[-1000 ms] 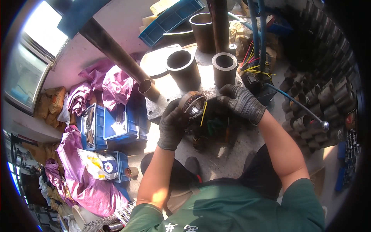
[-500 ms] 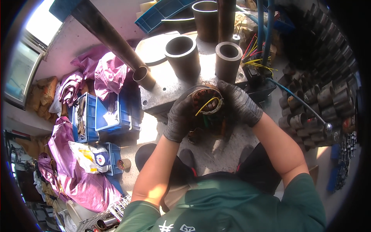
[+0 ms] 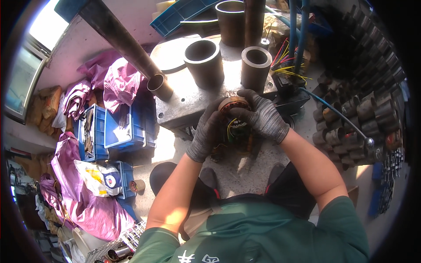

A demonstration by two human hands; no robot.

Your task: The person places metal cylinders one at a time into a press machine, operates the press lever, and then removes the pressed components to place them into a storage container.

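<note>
Grip, both hands: left hand (image 3: 209, 131) and right hand (image 3: 261, 118), each in a dark grey glove, closed from either side on one round wound coil (image 3: 234, 105) — copper-brown on its upper face, with yellow and green wires (image 3: 230, 127) trailing below it between the palms. The fingers of the right hand curl over the top edge; the left thumb presses the near side.

Position of the coil: held in the air just in front of the near edge of the grey metal desk (image 3: 188, 98), not resting on it.

State of work, as a judgement: the winding looks formed, but its wire ends hang loose and untied, and the coil sits in no housing — so dressing the leads and fitting appear to be left.

On the desk: two upright steel sleeves, one wide (image 3: 203, 61), one narrower (image 3: 255, 65), just beyond the hands.

Further out: a long steel pipe (image 3: 127, 48) slanting in from upper left; blue crates (image 3: 116, 131) and purple plastic bags (image 3: 83, 206) on the floor at left; rows of similar coils (image 3: 355, 114) stacked at right.
</note>
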